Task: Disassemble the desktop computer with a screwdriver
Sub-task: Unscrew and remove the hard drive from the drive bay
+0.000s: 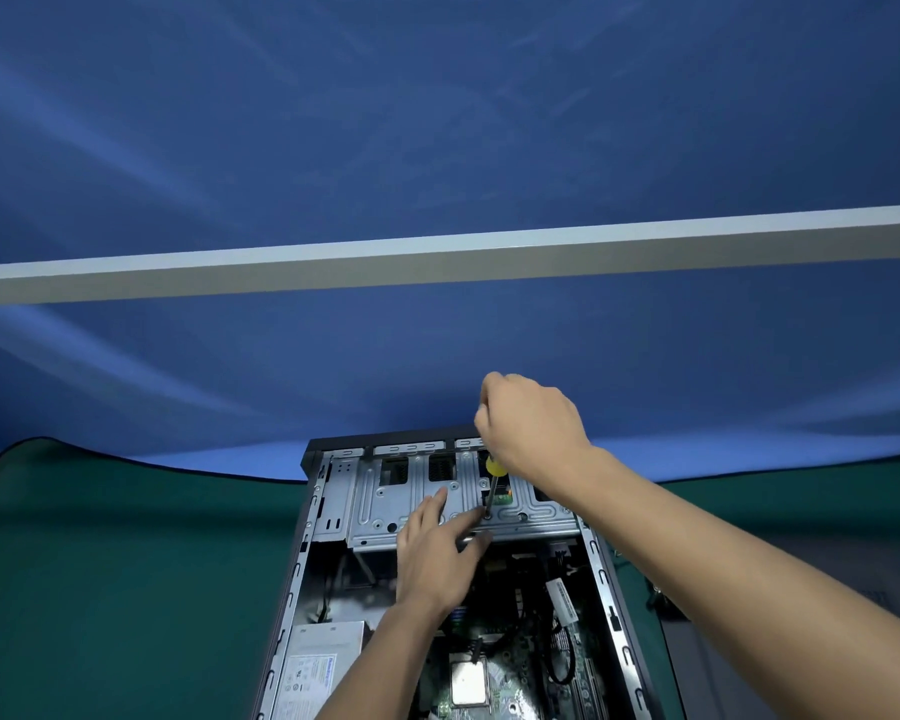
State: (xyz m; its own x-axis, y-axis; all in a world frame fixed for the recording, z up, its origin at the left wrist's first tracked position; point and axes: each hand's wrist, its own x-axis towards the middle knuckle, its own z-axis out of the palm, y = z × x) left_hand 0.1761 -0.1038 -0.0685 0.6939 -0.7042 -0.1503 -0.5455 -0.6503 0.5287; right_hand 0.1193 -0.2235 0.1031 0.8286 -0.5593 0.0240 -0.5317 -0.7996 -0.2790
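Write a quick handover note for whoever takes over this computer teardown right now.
Right hand grips the screwdriver upright, tip at a screw on the metal drive cage.
Left hand rests flat on the cage, fingers beside the tip.
Computer case lies open on the green mat, side panel already off.
Left: that screw, the cage, power supply, motherboard.

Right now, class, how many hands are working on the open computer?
2. The right hand grips the screwdriver over the drive cage; the left hand rests on that cage.
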